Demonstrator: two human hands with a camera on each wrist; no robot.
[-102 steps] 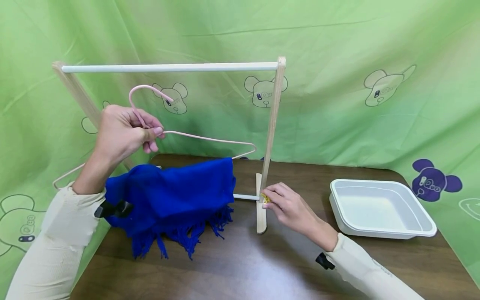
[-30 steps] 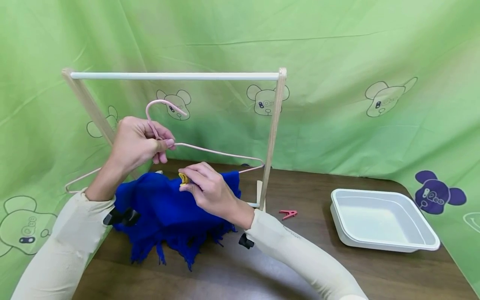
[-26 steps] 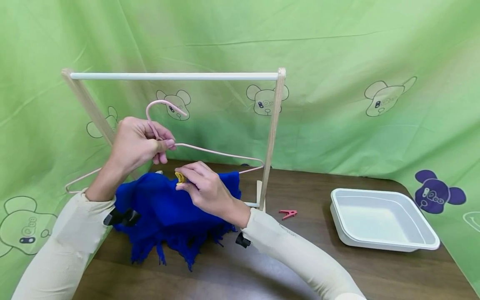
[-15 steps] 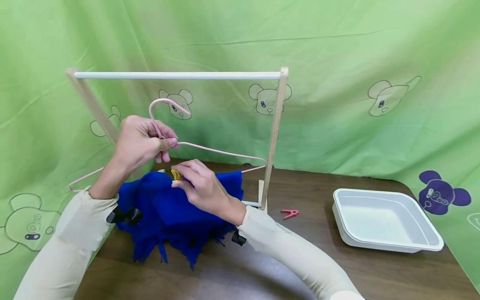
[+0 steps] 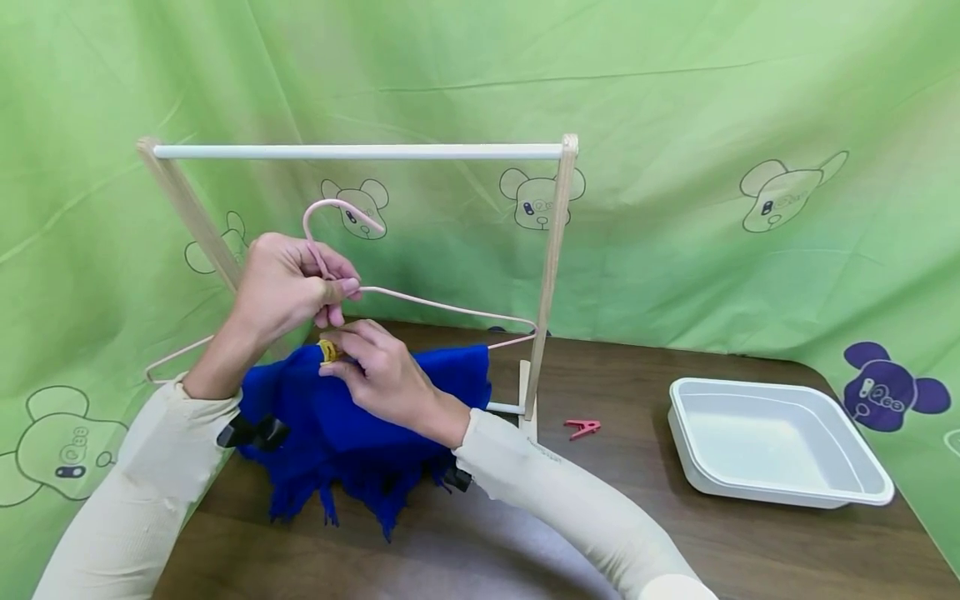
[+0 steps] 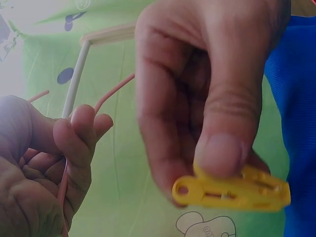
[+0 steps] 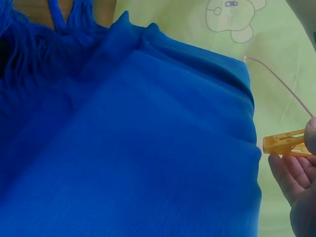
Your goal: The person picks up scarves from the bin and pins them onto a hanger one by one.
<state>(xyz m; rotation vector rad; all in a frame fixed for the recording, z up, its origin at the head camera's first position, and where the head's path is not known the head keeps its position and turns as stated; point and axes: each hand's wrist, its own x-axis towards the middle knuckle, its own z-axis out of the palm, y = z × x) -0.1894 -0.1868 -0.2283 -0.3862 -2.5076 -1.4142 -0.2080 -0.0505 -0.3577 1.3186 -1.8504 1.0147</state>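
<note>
1. Under the rack's white top rail (image 5: 352, 152), left hand (image 5: 288, 283) holds the pink wire hanger (image 5: 420, 300) by its neck, fingers curled round the wire just below the hook. Left wrist view confirms it: fingers (image 6: 79, 143) wrapped on the pink wire.
2. Blue fringed scarf (image 5: 360, 417) is draped over the hanger's lower bar; its fringe hangs down to the brown table (image 5: 600, 517).
3. Right hand (image 5: 375, 375) pinches a yellow clothespin (image 5: 327, 350) between thumb and fingers, right at the scarf's top edge, just below the left hand.
4. Left wrist view: thumb presses on top of the clothespin (image 6: 232, 190), which lies sideways. Whether its jaws are open or closed on the cloth, cannot tell.
5. Right wrist view: clothespin (image 7: 286, 143) sits just beside the scarf's (image 7: 128, 148) folded edge; contact is not clear.
6. Rack: wooden right upright (image 5: 551, 275), slanted left one, foot on the table.
7. Small red clothespin (image 5: 581, 428) lies on the table right of the rack foot, between it and the white plastic tub (image 5: 780, 492).
8. Tub sits at the table's right end, well apart from both hands.
9. Backdrop: green cloth (image 5: 675, 125) printed with bear heads, one purple (image 5: 888, 387) at right. Tiny marks inside the bears are too small to read; no legible brand or label anywhere.
</note>
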